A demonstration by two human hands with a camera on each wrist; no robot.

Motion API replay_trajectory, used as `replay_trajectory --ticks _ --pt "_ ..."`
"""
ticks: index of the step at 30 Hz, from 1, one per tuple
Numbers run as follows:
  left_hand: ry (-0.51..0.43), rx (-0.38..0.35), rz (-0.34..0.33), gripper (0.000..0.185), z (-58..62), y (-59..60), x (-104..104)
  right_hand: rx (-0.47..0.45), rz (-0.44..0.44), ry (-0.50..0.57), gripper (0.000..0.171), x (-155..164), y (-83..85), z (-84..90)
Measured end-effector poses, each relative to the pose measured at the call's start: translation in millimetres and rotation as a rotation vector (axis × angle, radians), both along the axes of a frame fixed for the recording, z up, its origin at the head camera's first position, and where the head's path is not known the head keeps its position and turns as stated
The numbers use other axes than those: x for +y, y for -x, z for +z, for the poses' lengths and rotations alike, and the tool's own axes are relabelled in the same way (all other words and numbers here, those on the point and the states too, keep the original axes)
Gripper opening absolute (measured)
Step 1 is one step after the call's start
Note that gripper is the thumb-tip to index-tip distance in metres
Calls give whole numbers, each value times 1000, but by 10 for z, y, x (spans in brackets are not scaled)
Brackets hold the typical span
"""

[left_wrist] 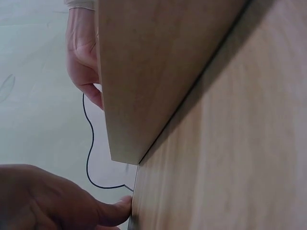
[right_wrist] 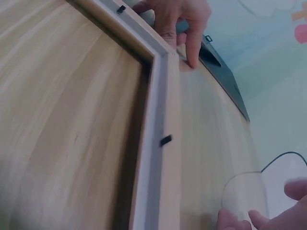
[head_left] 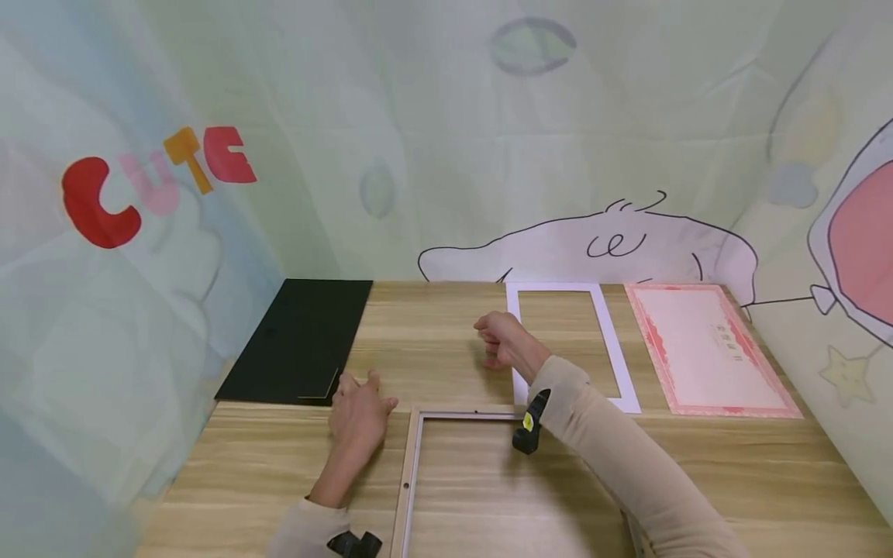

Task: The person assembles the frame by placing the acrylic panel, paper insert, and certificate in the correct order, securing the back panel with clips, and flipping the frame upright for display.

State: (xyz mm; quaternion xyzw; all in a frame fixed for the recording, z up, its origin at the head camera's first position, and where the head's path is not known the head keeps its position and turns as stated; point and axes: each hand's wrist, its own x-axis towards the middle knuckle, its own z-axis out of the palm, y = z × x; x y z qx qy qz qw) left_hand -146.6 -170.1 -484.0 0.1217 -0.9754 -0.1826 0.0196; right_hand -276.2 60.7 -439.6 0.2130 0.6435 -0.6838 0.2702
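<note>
Left fingers loosely spread at the black panel's [head_left: 296,341] corner, left of centre, no grip visible; the right hand [head_left: 512,341], loosely curled, looks empty beside the white mat [head_left: 614,349]. Danger: that low right sleeve [head_left: 614,449] (slung right across!) could nudge the wooden frame [head_left: 402,511], bottom centre. Wood-grain table [head_left: 188,496], cartoon-printed drape [head_left: 314,101] behind.

A wood-grain table with four flat pieces set out on it.
Along the far side of the table [head_left: 432,349] lie, from left to right, a plain black board [head_left: 296,341], a white rectangular border [head_left: 611,341] with table showing through its opening, and a pale sheet [head_left: 705,349] with a pink patterned edge, the three apart from one another; nearer, in the middle, lies a light wooden frame [head_left: 410,465], bare tabletop visible inside it.
</note>
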Motion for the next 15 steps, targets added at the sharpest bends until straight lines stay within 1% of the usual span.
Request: replay_trajectory --ticks 2,3,6,7,11,13,15 --pt "-2 4 -1 62 -11 4 -5 0 23 2 23 -40 2 -16" --pt "-3 5 -4 62 -16 5 -2 1 31 0 21 -56 2 -23" --pt "-11 4 -7 63 -38 5 8 0 34 -18 9 -78 14 -40" --pt "-12 3 -9 63 -45 6 12 1 23 -26 13 -71 25 -45" --pt "-5 9 -1 62 -46 1 22 9 -10 -42 49 -7 123 -57" --pt "-2 10 5 62 -39 -5 17 20 -25 -38 55 36 210 -75" --pt "-1 3 12 63 -36 -14 10 32 -33 -35 53 78 314 -105"
